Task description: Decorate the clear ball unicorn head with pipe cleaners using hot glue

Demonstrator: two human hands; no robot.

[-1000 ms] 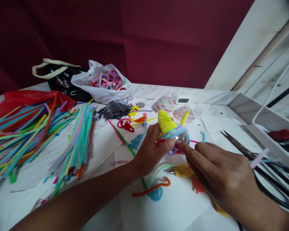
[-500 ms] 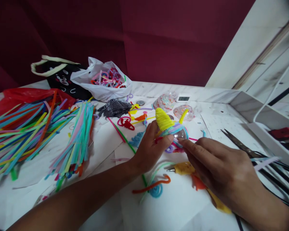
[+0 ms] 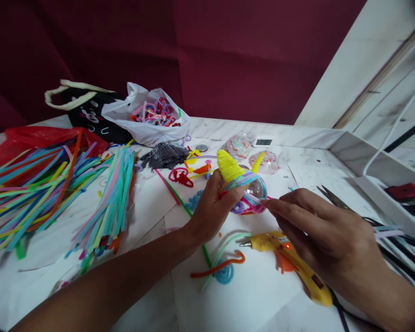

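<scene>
My left hand (image 3: 212,210) is closed round the near left side of a clear ball (image 3: 256,187) wrapped in pink, blue and purple pipe cleaners. A ribbed yellow cone (image 3: 230,166) and a thin yellow prong (image 3: 258,162) stick up from it. With thumb and fingertips together, my right hand (image 3: 321,235) pinches a pale lilac pipe cleaner (image 3: 251,198) that runs across the ball's open front. My left fingers behind the ball are hidden. Beneath my right hand lies a yellow glue gun (image 3: 290,258), its red light on.
Orange (image 3: 217,269) and coiled blue pipe cleaners (image 3: 224,274) lie in front. Scissors (image 3: 335,199) are at the right. Bundles of pipe cleaners (image 3: 107,198) spread on the left. A white bag of scraps (image 3: 148,131), clear speckled bags (image 3: 238,146) and a small digital display (image 3: 263,142) stand behind.
My right hand has drawn right and slightly down, pulling the lilac pipe cleaner out straight and uncovering more of the glue gun. The ball has shifted slightly left in my left hand.
</scene>
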